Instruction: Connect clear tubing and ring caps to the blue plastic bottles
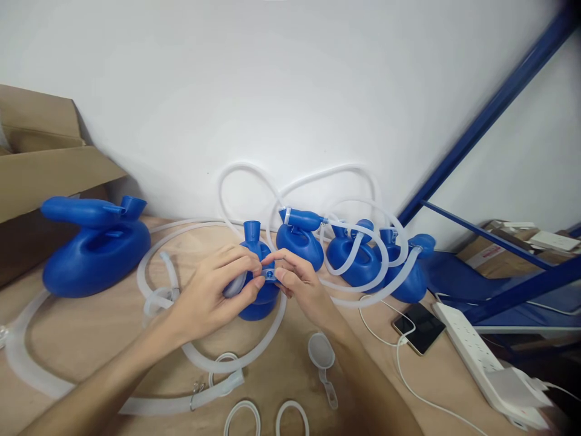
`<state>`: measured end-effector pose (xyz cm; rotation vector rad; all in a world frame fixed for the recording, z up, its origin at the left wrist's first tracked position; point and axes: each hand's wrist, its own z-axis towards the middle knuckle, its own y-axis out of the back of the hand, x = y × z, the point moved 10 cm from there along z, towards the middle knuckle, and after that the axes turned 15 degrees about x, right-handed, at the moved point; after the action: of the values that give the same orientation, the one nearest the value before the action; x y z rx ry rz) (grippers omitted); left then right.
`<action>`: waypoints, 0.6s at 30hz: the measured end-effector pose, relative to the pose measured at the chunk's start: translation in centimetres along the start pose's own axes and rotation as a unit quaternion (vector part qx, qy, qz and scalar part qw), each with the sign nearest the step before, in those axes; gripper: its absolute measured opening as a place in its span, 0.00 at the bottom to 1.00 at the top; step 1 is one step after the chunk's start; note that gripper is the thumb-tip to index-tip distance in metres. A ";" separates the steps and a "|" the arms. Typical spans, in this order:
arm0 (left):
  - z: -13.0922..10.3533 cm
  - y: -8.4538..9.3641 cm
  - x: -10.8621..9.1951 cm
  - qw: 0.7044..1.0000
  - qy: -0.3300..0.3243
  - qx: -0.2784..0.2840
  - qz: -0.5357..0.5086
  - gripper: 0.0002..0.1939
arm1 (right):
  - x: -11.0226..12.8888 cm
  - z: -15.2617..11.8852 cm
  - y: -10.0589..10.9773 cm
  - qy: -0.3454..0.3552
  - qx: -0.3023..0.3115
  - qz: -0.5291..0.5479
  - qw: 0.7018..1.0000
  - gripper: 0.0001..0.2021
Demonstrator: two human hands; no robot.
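Note:
A blue plastic urinal bottle (260,310) stands in front of me, its flared neck (252,231) pointing up. My left hand (222,281) is closed, thumb and fingertips pinching a translucent cap strap (269,274) at the bottle. The round cap (235,286) on that side is partly hidden under the same hand. On the other side, my right hand (302,281) presses thumb and forefinger against the strap's other end. A blue knob shows through the strap between my fingertips. Another translucent cap with a strap (321,351) lies near my right forearm.
More blue bottles with clear hoses (354,260) stand along the wall, another bottle (95,254) at left by a cardboard box (49,175). A loose hose (218,364) and white rings (242,418) lie in front. At right are a phone (420,328), power strip (481,357) and blue rack (490,103).

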<state>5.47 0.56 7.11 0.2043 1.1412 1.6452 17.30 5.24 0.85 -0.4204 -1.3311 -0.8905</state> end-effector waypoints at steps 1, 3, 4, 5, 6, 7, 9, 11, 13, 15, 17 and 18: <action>0.0 0.0 0.1 1.000 0.003 -0.002 -0.008 0.07 | 0.1 0.0 0.0 0.003 0.005 -0.014 1.000 0.13; 0.0 0.1 0.3 1.000 0.011 -0.008 -0.022 0.08 | 0.2 -0.1 -0.1 0.006 0.014 -0.037 0.999 0.12; 0.0 0.1 0.4 0.999 0.016 -0.012 -0.028 0.08 | 0.3 -0.1 -0.3 0.005 0.016 -0.045 0.999 0.12; -0.1 0.1 0.6 0.999 0.023 -0.016 -0.035 0.07 | 0.3 -0.2 -0.4 0.002 0.016 -0.055 0.998 0.11; -0.1 0.1 0.8 0.998 0.031 -0.021 -0.042 0.07 | 0.4 -0.3 -0.5 0.000 0.013 -0.069 0.998 0.11; -0.2 0.1 1.0 0.998 0.041 -0.026 -0.049 0.07 | 0.5 -0.4 -0.6 -0.004 0.009 -0.087 0.996 0.10; -0.3 0.2 1.3 0.996 0.057 -0.037 -0.061 0.06 | 0.8 -0.6 -0.8 -0.012 0.000 -0.129 0.992 0.10; -0.4 0.4 1.4 0.995 0.061 -0.047 -0.067 0.06 | 1.1 -0.7 -1.1 -0.016 -0.007 -0.159 0.987 0.11; -0.4 0.6 1.3 0.995 0.055 -0.050 -0.071 0.06 | 1.4 -0.8 -1.3 -0.012 -0.016 -0.171 0.985 0.12; -0.6 0.8 1.4 0.994 0.063 -0.060 -0.068 0.04 | 1.9 -0.9 -1.3 0.002 -0.030 -0.181 0.983 0.14; -1.0 1.1 1.6 0.992 0.082 -0.078 -0.061 0.02 | 2.5 -0.9 -1.5 0.023 -0.047 -0.208 0.977 0.15; -1.2 1.2 1.8 0.990 0.090 -0.086 -0.059 0.03 | 2.9 -1.0 -1.6 0.036 -0.058 -0.229 0.971 0.16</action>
<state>3.23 1.37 6.66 -0.1224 1.1145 1.6718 16.72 2.65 3.01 -0.1664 -1.3359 -1.3588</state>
